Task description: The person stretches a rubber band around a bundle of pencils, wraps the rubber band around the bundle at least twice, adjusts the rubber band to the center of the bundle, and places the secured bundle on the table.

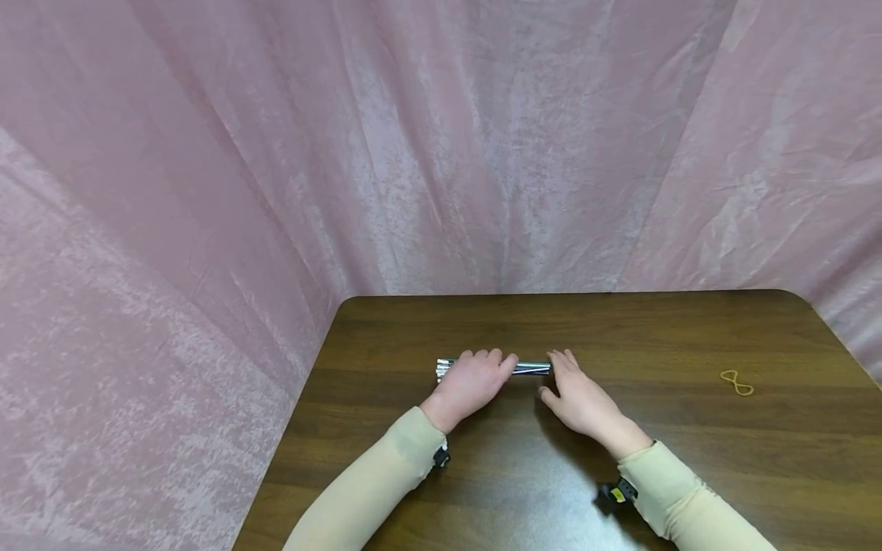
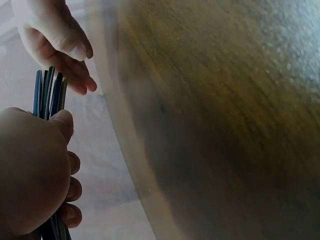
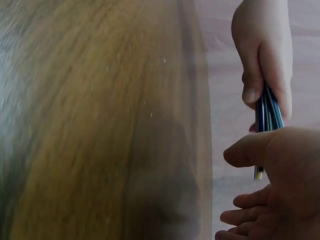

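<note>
My left hand [image 1: 472, 383] grips a bundle of slim, shiny sticks [image 1: 532, 368], dark blue and silvery, whose exact kind I cannot tell. Its fingers curl round the middle of the bundle, and both ends stick out, the silvery one to the left. In the left wrist view the stick ends [image 2: 49, 95] stand at uneven heights above the thumb. At the right end of the bundle is my right hand [image 1: 586, 402], its fingers loosely extended and thumb apart. Whether its fingertips touch the ends is unclear. The right wrist view shows the sticks [image 3: 269, 112] passing behind the right hand.
A yellow rubber band [image 1: 737, 383], twisted into a figure eight, lies on the right part of the brown wooden table [image 1: 792, 474]. Behind the table's far edge hangs a pink velvet curtain [image 1: 482, 153].
</note>
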The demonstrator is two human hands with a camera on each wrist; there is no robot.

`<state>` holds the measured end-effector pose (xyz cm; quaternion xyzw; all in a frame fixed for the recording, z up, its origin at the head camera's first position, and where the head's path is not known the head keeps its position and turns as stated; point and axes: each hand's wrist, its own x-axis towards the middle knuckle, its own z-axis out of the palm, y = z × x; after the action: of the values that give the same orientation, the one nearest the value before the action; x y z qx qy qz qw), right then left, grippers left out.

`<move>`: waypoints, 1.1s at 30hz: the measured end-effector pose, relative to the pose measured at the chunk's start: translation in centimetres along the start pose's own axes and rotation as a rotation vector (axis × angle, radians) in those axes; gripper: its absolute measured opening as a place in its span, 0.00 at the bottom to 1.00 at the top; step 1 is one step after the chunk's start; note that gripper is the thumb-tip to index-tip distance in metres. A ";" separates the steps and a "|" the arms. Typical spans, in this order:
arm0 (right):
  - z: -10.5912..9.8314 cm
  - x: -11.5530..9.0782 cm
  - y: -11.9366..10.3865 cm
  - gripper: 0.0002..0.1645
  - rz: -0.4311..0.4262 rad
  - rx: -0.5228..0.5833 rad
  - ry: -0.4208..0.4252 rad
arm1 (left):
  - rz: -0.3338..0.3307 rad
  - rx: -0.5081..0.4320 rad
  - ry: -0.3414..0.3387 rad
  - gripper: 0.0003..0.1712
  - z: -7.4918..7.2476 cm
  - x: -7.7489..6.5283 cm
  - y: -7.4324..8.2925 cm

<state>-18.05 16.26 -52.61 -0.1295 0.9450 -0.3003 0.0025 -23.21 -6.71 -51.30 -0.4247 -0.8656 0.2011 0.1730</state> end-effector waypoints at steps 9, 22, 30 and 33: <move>-3.8 -1.9 5.3 0.36 0.026 -0.046 0.043 | -0.025 -0.048 0.038 0.05 0.2 -0.4 -1.0; -13.5 -8.2 18.6 0.22 0.210 -0.213 0.102 | -0.075 -0.136 0.006 0.11 0.7 -1.3 -2.1; -14.8 -9.8 21.4 0.32 0.322 -0.229 0.062 | -0.077 -0.118 0.037 0.13 1.1 -1.5 -2.2; -14.6 -9.7 21.5 0.31 0.315 -0.232 0.086 | -0.082 -0.098 0.039 0.13 1.3 -1.5 -2.2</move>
<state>-15.13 43.81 -53.52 0.0335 0.9811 -0.1905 -0.0059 -24.39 -9.35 -51.52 -0.4006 -0.8876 0.1427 0.1769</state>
